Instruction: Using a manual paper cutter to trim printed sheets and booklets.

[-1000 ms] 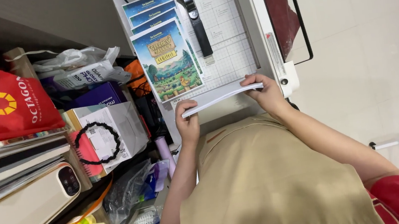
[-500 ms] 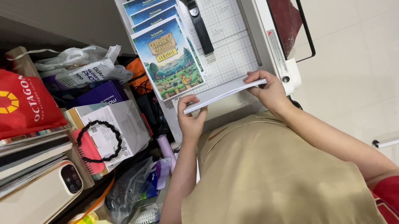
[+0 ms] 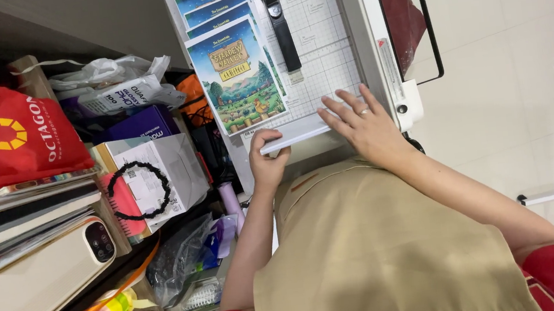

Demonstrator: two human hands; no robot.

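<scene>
- Pale tiled floor [image 3: 523, 58] lies right of the paper trimmer [image 3: 365, 41], evenly lit.
- Grey wall surface [image 3: 88, 24] stands left of the trimmer.
- Cluttered shelving [image 3: 41, 224] sits further left, holding bags and boxes.

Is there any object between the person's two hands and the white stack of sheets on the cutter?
No. The left hand grips the white stack at its end, and the right hand lies flat on it.
</scene>
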